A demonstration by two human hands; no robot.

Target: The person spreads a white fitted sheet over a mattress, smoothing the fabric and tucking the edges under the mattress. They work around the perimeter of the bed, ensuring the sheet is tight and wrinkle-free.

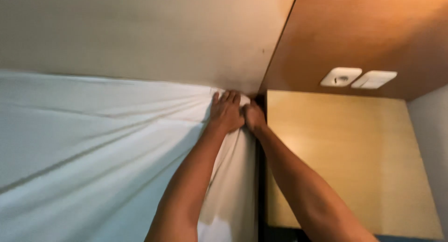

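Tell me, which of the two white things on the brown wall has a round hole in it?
The left white plate, the one closer to the hands. It has a round socket in its middle. The right white plate beside it is flat and plain, like a switch.

The sheet (93, 144) is plain white with soft grey fold shadows and no print. At twelve o'clock the wall (140, 32) is flat beige, and the panel (373, 32) at one o'clock is warm orange-brown with two white switch plates (358, 78). The bedside table (354, 162) at three o'clock is pale yellow wood.
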